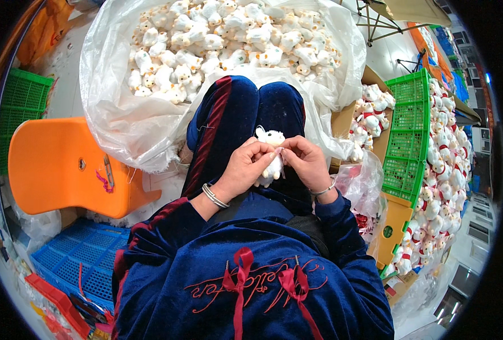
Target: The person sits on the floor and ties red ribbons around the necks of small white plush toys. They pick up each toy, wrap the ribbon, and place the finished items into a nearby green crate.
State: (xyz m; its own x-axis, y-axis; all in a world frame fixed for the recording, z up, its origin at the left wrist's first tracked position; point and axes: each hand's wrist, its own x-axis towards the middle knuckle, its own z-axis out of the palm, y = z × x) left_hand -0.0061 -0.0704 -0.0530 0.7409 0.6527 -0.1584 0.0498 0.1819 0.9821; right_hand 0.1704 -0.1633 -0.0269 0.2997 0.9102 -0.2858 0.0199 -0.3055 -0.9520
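Plush toy [272, 170], white, fuzzy, small animal form; dark eye showing; held between the two hands, head just beyond the fingertips, body nearer the wrists. Left hand [241, 173] and right hand [309, 166] both closed, fingertips pinching a thin pale pink ribbon [279, 151] at its neck. Neck mostly covered by fingers; cannot tell if ribbon is knotted.

The pale floor [70, 93] carries a translucent plastic sack [110, 85] heaped with white plush toys [223, 42], ahead of the fingers [258, 148]. Left of the fingers, an orange chair [53, 164] bears snips [109, 171] and a pink strip [102, 181]. A blue crate [81, 252] sits behind and left of them.
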